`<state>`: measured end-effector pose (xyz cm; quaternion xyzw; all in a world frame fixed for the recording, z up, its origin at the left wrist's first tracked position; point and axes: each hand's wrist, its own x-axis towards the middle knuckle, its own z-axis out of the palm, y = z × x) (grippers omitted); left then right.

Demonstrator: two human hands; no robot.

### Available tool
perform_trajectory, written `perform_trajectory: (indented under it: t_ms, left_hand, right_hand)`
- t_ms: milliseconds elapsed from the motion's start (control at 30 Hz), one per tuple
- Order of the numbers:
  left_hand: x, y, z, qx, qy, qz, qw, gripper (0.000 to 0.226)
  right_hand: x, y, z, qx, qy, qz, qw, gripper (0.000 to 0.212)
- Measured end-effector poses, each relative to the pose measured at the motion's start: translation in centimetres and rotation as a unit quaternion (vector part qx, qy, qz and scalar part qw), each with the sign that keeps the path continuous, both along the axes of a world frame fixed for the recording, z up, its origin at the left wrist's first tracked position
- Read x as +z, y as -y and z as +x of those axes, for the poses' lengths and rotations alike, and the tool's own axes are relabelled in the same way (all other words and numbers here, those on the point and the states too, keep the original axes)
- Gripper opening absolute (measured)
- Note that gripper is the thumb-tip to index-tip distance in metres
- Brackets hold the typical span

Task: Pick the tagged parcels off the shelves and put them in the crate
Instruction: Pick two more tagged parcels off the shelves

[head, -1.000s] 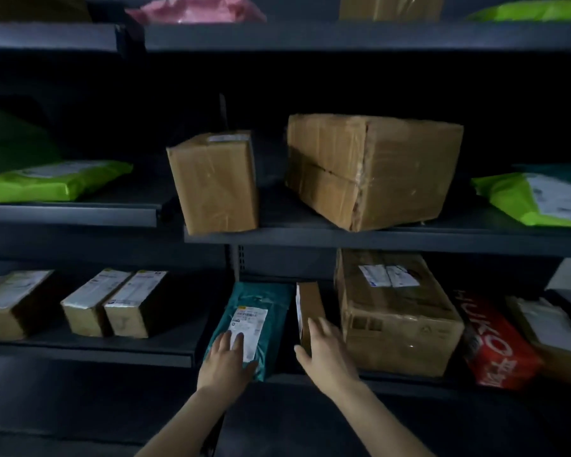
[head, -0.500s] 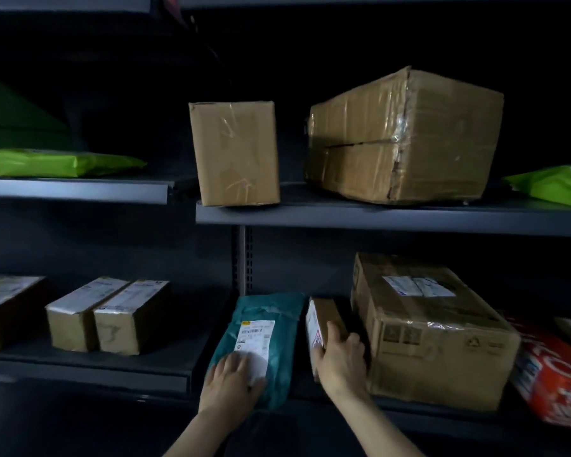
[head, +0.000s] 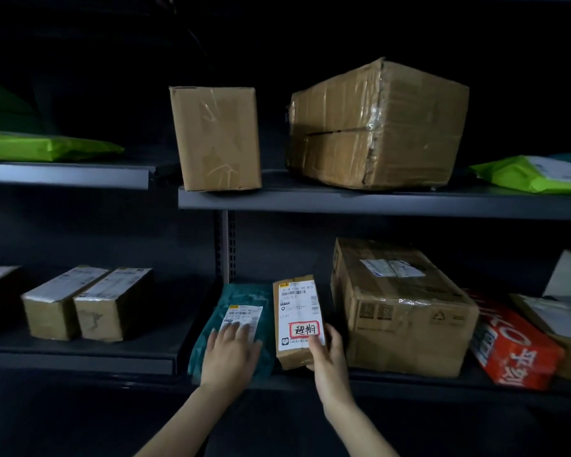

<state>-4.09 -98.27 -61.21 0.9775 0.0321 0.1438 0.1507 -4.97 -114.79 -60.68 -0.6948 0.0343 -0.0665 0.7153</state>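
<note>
Head view: the slim brown parcel point(head: 295, 311) with the red-framed tag point(head: 304, 329) sits on the lower shelf point(head: 80, 361), long axis running front to back, label facing up. My right hand point(head: 327, 357) grips its near right corner; my left hand point(head: 228, 354) rests flat, fingers straight, on the teal mailer point(head: 241, 298) beside it.

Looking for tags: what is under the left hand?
The left hand lies flat on the teal mailer bag, over the lower part of its white label. Print there is covered.
</note>
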Motion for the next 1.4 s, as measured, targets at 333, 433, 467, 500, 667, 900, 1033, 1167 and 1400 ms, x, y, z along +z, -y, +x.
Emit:
perform_trajectory:
  t_ms: [333, 433, 467, 500, 667, 900, 1033, 1167, 1400]
  left_hand:
    - [3.7, 6.1, 0.2, -0.126, -0.130, -0.684, 0.707, 0.048]
    - [4.5, 7.1, 0.8, -0.109, -0.103, -0.719, 0.678, 0.040]
    - [4.9, 7.5, 1.0, -0.112, -0.099, -0.726, 0.672, 0.038]
    - [5.4, 8.1, 1.1, -0.117, -0.099, -0.730, 0.666, 0.036]
    - [7.9, 10.7, 1.1, -0.168, -0.138, -0.733, 0.645, 0.027]
    - [8.6, 9.6, 1.3, -0.183, -0.129, -0.764, 0.605, 0.027]
    - [7.9, 7.6, 1.0, -0.161, -0.105, -0.773, 0.604, 0.027]
    - [8.4, 6.3, 0.4, -0.166, -0.101, -0.755, 0.626, 0.027]
    - [8.8, 5.3, 0.2, -0.158, -0.091, -0.730, 0.659, 0.031]
  right_hand:
    - [3.5, 3.9, -2.4, 0.022, 0.051, -0.142, 0.988, 0.041]
    - [5.0, 8.3, -2.4, -0.074, 0.121, -0.250, 0.958, 0.040]
    - [5.5, 10.2, -2.2, -0.133, 0.149, -0.272, 0.941, 0.039]
    - [6.1, 12.3, -1.8, -0.194, 0.163, -0.298, 0.920, 0.040]
    - [7.3, 19.7, 1.8, -0.272, 0.005, -0.348, 0.897, 0.056]
    - [6.4, 18.4, 1.3, -0.210, 0.019, -0.348, 0.913, 0.044]
    - [5.5, 15.6, -0.1, -0.194, 0.063, -0.350, 0.914, 0.040]
    - [5.2, 12.8, -0.7, -0.184, 0.088, -0.361, 0.910, 0.039]
    - [5.6, 11.9, -0.6, -0.163, 0.096, -0.357, 0.915, 0.038]
